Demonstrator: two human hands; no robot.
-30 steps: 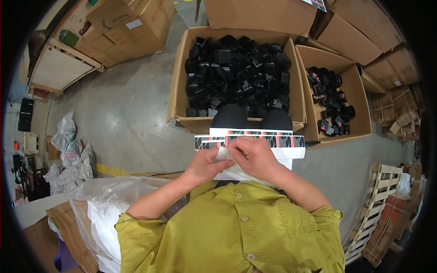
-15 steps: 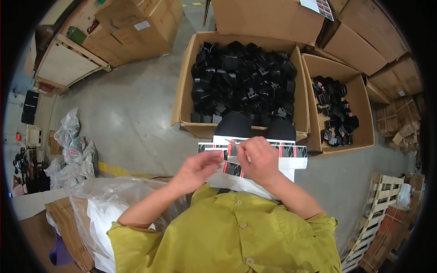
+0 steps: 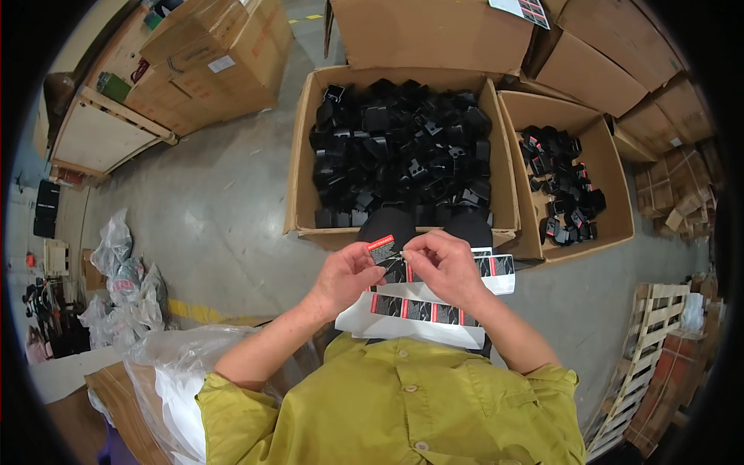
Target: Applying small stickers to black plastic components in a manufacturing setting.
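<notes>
While both hands meet in front of the yellow-green shirt [image 3: 341, 403], a small label [image 3: 382, 248], black with a red strip along its top edge, stands tilted between them, just short of the dark-clad knees [image 3: 467, 226]. The left hand [image 3: 341, 277] has its grip closed on the label's left side, thumb below and fingers behind, and the right hand [image 3: 442, 270] has thumb and fingertips together at the label's lower right corner. Below them, a lower sheet [image 3: 415, 329] carries a row of similar labels on white backing, while an upper sheet [image 3: 502, 284] shows past the right hand. The label looks almost weightless, thin and bendy, so it should curl or crease easily; its back is probably tacky, which makes the outer edges and corners the best places to hold, with light fingertips and the printed face left flat. The sheets look floppy too and would be better taken by their plain white margins. Beyond the knees, a large box [image 3: 301, 170] holds a heap of black plastic parts [image 3: 403, 151]
</notes>
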